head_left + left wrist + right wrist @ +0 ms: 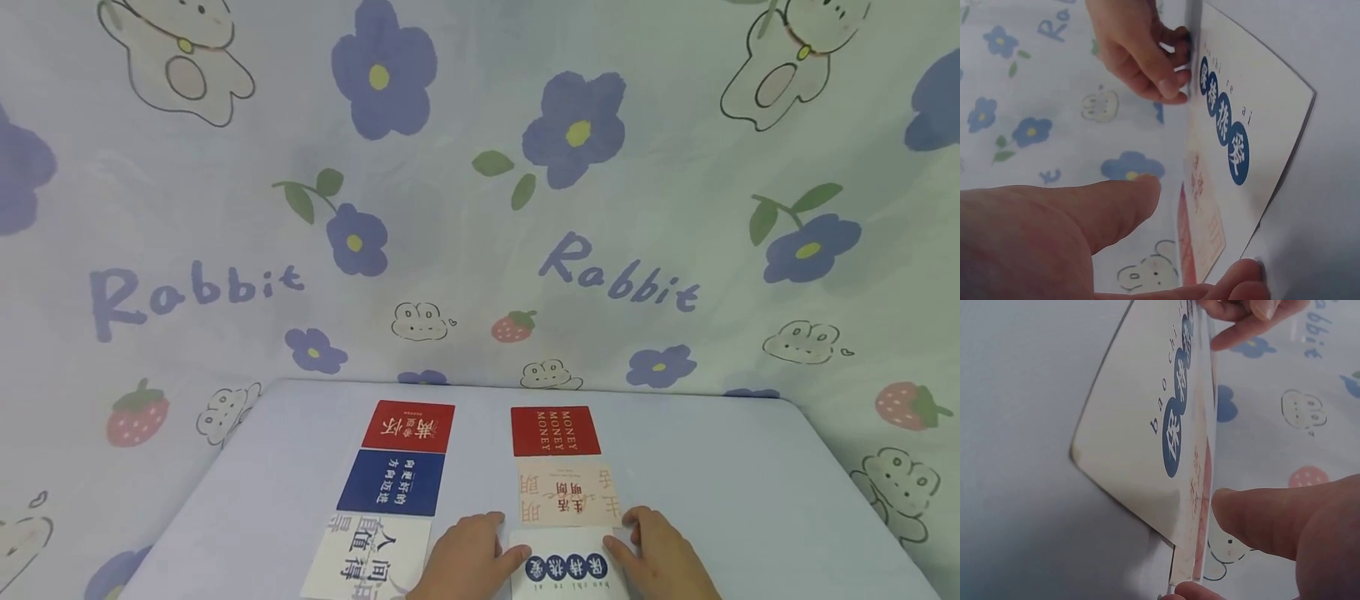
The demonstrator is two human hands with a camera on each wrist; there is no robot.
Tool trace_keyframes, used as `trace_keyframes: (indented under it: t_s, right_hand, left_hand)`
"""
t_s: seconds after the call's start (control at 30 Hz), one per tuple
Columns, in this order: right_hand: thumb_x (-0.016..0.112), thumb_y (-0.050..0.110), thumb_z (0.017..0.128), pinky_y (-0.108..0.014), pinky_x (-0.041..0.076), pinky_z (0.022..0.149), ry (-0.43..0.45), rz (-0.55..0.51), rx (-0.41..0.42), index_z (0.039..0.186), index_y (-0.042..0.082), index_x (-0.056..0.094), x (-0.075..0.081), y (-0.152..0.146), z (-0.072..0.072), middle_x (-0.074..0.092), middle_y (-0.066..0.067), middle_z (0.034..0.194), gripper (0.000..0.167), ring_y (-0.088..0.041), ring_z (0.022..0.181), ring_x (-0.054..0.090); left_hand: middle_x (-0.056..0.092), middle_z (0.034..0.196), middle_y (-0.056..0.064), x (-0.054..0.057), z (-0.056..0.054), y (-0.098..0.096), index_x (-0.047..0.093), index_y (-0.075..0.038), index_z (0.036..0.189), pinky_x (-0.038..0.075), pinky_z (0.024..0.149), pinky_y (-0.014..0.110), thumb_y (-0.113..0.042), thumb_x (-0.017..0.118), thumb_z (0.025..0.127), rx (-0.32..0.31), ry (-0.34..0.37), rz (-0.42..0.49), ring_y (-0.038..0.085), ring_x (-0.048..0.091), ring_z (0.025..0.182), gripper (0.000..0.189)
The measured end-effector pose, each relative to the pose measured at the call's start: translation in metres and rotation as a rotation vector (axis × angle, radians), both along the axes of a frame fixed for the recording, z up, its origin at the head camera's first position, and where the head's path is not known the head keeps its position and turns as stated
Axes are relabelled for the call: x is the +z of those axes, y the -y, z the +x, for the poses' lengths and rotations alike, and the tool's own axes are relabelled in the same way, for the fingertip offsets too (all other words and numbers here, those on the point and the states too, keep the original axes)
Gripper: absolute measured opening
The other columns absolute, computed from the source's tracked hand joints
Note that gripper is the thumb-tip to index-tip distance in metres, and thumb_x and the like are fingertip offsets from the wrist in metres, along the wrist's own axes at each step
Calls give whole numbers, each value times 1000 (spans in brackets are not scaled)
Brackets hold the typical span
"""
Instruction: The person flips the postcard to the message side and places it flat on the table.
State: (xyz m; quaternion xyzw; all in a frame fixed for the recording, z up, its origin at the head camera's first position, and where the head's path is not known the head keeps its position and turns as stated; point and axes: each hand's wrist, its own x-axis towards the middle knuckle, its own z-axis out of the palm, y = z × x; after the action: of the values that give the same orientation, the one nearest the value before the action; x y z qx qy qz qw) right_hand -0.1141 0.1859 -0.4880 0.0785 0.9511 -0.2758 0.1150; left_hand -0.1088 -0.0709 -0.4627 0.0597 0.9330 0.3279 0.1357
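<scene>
A white card with a row of dark blue circles and characters lies flat at the table's front. My left hand is at its left side, fingertips down by the card edge. In the left wrist view the left thumb stands apart from the card. Across from it, my right hand is at the right side, fingers by the seam with a beige card just beyond. The right thumb is raised in the right wrist view. Neither hand pinches anything.
Behind the beige card lies a red MONEY card. A left column holds a red card, a blue card and a white card with blue characters. The pale table ends at a patterned curtain.
</scene>
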Motion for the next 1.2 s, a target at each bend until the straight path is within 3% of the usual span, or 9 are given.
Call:
trace_keyframes:
  t_s: [0.17,0.53,0.8,0.93,1.2]
  right_hand:
    - [78,44,84,-40,53,71,25,-6,-9,112,-3,58,-1,0,-1,56,-6,88,58,-21,76,53]
    - [80,39,83,-38,52,71,-2,-46,11,108,-1,60,-3,-1,0,54,-3,86,50,-19,77,52]
    - [81,37,81,-36,52,71,-20,-81,19,104,3,61,-1,-1,1,53,-2,84,46,-17,77,52]
    - [83,41,78,-36,53,73,13,-75,12,103,4,62,-1,0,1,54,-1,85,49,-17,77,52]
    - [86,44,74,-39,53,75,50,-65,40,102,2,60,-1,1,1,54,-2,87,57,-19,78,52]
  left_hand:
    - [51,60,-6,-3,1,-1,66,6,123,48,64,37,-45,74,86,-24,-13,-2,11,52,65,63]
    - [53,68,-2,-8,3,-8,67,6,119,52,71,45,-36,83,78,-13,1,-28,17,54,69,61]
    - [51,73,-8,-8,6,-9,69,-6,104,51,65,38,-34,89,70,-83,-32,-38,10,49,64,48]
    - [51,78,-8,-8,10,-8,68,-7,109,51,66,38,-28,94,62,-93,-21,9,11,49,69,58]
    - [52,82,-9,-12,9,-6,66,-4,115,50,65,33,-24,98,52,-135,-80,2,7,48,72,73]
